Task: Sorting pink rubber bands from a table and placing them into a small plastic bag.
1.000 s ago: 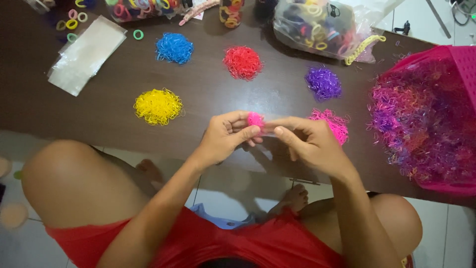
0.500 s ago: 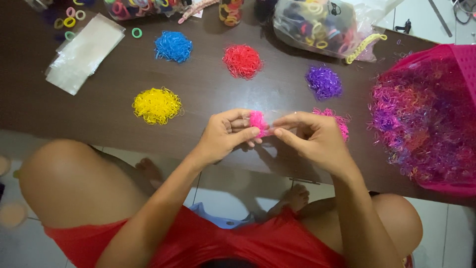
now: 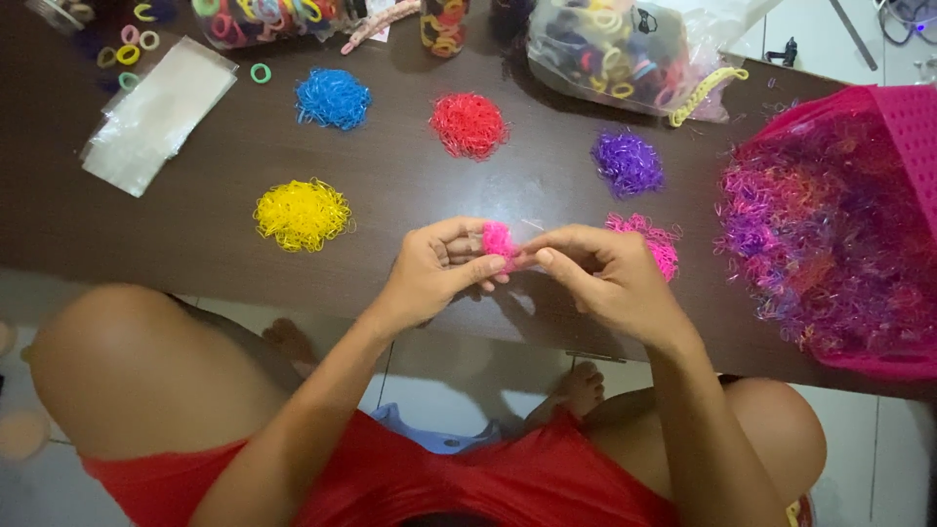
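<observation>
Both hands meet above the near edge of the dark bench [image 3: 410,185]. The left hand [image 3: 434,273] pinches a small pink clump of bands [image 3: 499,237] between thumb and fingers; the right hand [image 3: 605,278] closes its fingertips on the clump's right side, so the clump lies between the two hands, touching both. Just beyond the right hand lies a pink pile [image 3: 652,241]. Farther back lie yellow [image 3: 302,213], blue [image 3: 333,99], red [image 3: 468,124] and purple [image 3: 628,162] piles. A pink basket [image 3: 913,127] of mixed bands stands at right.

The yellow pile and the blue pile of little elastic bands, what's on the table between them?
Nothing: in the head view, only bare dark tabletop separates the yellow pile from the blue pile.
</observation>
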